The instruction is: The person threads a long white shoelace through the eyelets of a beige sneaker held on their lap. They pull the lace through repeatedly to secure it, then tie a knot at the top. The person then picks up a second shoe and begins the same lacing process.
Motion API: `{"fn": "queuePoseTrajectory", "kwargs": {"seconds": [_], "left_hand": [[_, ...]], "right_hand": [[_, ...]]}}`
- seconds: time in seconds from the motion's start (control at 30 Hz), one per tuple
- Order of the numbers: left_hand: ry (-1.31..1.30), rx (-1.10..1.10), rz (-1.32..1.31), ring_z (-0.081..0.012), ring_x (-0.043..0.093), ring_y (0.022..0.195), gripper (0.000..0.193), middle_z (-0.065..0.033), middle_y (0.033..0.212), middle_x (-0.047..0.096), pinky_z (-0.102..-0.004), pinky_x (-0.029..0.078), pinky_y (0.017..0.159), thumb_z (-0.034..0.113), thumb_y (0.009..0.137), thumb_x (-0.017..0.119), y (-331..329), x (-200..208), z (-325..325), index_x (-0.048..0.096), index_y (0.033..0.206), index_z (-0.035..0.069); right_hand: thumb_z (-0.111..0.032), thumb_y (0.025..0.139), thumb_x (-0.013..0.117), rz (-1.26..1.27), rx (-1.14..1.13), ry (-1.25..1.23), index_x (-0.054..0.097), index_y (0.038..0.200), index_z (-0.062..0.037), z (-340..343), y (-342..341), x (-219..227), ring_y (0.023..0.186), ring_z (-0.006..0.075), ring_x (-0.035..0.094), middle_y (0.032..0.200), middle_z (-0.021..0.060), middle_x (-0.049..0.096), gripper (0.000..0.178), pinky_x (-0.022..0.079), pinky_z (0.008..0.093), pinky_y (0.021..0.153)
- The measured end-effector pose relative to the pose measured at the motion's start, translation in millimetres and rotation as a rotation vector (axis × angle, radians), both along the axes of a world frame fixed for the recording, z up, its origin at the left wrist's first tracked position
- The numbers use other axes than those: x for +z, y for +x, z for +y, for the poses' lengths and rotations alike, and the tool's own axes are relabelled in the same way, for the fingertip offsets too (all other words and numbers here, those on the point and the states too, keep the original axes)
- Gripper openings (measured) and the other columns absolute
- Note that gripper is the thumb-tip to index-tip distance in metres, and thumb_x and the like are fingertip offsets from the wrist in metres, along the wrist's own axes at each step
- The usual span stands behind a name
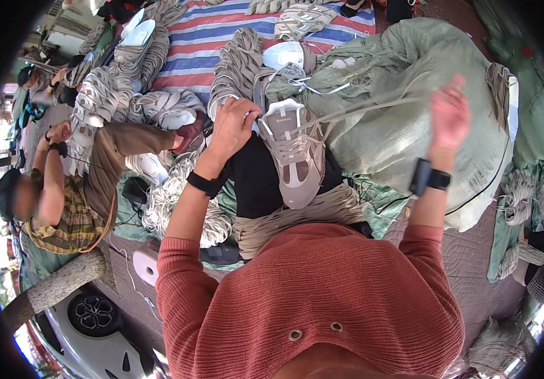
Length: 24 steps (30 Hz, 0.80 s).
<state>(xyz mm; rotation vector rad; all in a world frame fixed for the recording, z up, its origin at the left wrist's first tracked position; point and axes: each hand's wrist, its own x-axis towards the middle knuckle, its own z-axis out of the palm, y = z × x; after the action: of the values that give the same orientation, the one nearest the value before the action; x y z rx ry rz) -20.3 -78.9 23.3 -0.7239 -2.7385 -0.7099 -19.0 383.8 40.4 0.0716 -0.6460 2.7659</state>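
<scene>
Far to the left of the person's left hand, a co-worker in a plaid top point(63, 230) sits with both hands raised. Closer, on the near side of that grip and a little to its left, lies a heap of pale cord point(186, 208). The left hand point(231, 129) has its fingers bent, thumb and forefinger drawn near each other; whether anything is pinched between them I cannot tell from this angle. Just beyond it runs a row of grey shoes point(237, 63). Immediately to its right is the grey-beige lace-up shoe point(294, 161), toe towards the wearer, over black cloth point(250, 180) on the lap. A bundle of taupe laces point(297, 218) lies across the lap, nearer than both hands. From the shoe, a lace point(379, 108) stretches rightward to the right hand point(450, 117), raised and blurred, its fingers closed on the lace's end. A pale green sack point(411, 164) bulges beneath and left of that grip.
</scene>
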Motion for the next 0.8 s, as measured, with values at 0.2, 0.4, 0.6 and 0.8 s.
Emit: {"fn": "queuePoseTrajectory", "kwargs": {"seconds": [0.2, 0.4, 0.6, 0.8], "left_hand": [[-0.032, -0.104, -0.061, -0.0237, 0.055, 0.095, 0.01, -0.0014, 0.093, 0.065, -0.038, 0.038, 0.08, 0.006, 0.077, 0.068, 1.7, -20.0, 12.1, 0.066, 0.086, 0.011], [-0.151, -0.177, -0.066, -0.0224, 0.052, 0.094, 0.011, 0.001, 0.088, 0.061, -0.0372, 0.035, 0.081, 0.013, 0.071, 0.073, 8.2, -29.6, 28.9, 0.065, 0.077, 0.012], [-0.213, -0.133, -0.136, -0.0229, 0.052, 0.093, 0.013, -0.0014, 0.086, 0.062, -0.039, 0.035, 0.082, 0.018, 0.068, 0.075, 4.4, -34.5, 40.8, 0.064, 0.072, 0.011], [-0.204, -0.081, -0.165, -0.0236, 0.054, 0.088, 0.011, -0.0018, 0.082, 0.063, -0.0399, 0.036, 0.08, 0.013, 0.065, 0.07, 2.9, -37.4, 34.4, 0.061, 0.071, 0.01]], "right_hand": [[-0.015, 0.092, 0.05, -0.39, -0.557, -0.101, 0.061, 0.116, -0.0106, 120.5, 45.3, -59.9, 0.092, 0.015, 0.058, 0.117, 0.0044, 0.065, 0.027, 0.036, 0.0351, 0.093], [-0.022, 0.096, 0.055, -0.126, -0.03, 1.026, 0.068, 0.11, -0.0098, -98.2, 5.2, -29.8, 0.102, 0.0176, 0.06, 0.118, 0.0032, 0.066, 0.022, 0.046, 0.0335, 0.09], [-0.021, 0.086, 0.062, 0.616, 0.165, 2.191, 0.068, 0.09, -0.0102, -214.9, -18.0, -43.1, 0.108, 0.0228, 0.057, 0.087, 0.0051, 0.062, 0.013, 0.035, 0.0455, 0.1], [-0.022, 0.079, 0.066, 0.512, 0.56, 2.245, 0.067, 0.083, -0.0122, -221.1, -33.9, -42.5, 0.1, 0.0248, 0.059, 0.087, 0.0054, 0.063, 0.011, 0.036, 0.0467, 0.094]]}}
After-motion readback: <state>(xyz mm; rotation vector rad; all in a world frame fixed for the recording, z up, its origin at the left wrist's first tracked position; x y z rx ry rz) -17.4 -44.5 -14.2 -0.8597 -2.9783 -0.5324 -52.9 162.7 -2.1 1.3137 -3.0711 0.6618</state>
